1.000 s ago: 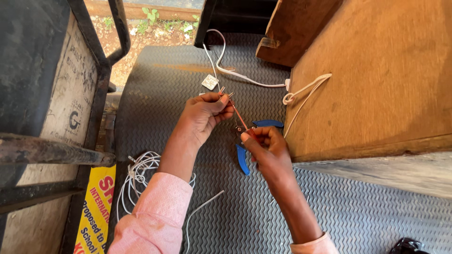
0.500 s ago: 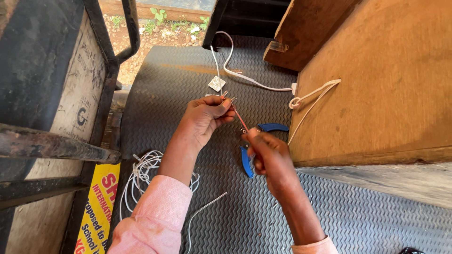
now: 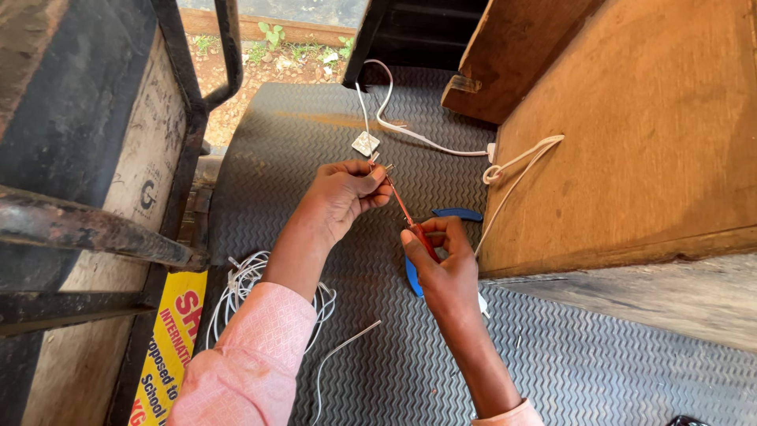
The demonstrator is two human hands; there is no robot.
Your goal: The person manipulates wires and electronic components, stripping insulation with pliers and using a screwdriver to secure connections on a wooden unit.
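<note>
Seen from above, a person's two bare hands meet over a dark grey ribbed rubber mat [image 3: 315, 158] that covers the floor. The left hand [image 3: 341, 197], reaching out of a pink sleeve [image 3: 252, 355], is curled closed around the bare end of a thin white wire, its fingertips pinched together near a small white square fitting [image 3: 365, 143] that lies on the mat just beyond them. The right hand [image 3: 443, 264] is closed around the red handle of a slim screwdriver [image 3: 404, 211], whose shaft slants up and to the left so that its tip meets the pinched fingertips of the left hand.

Below the right hand, partly hidden by it, a blue curved object [image 3: 457, 214] lies on the mat. A white cable [image 3: 410, 134] runs from the top of the mat across to the right, ending in a loose loop against a large plywood panel [image 3: 631, 134] that fills the right side. A loose coil of thin white wire [image 3: 244, 284] lies on the mat beneath the left forearm. To the left stands a dark metal frame [image 3: 189, 134] with a yellow printed sign [image 3: 169, 347] at its foot. Beyond the top edge of the mat, red soil and small green weeds [image 3: 272, 35] show.
</note>
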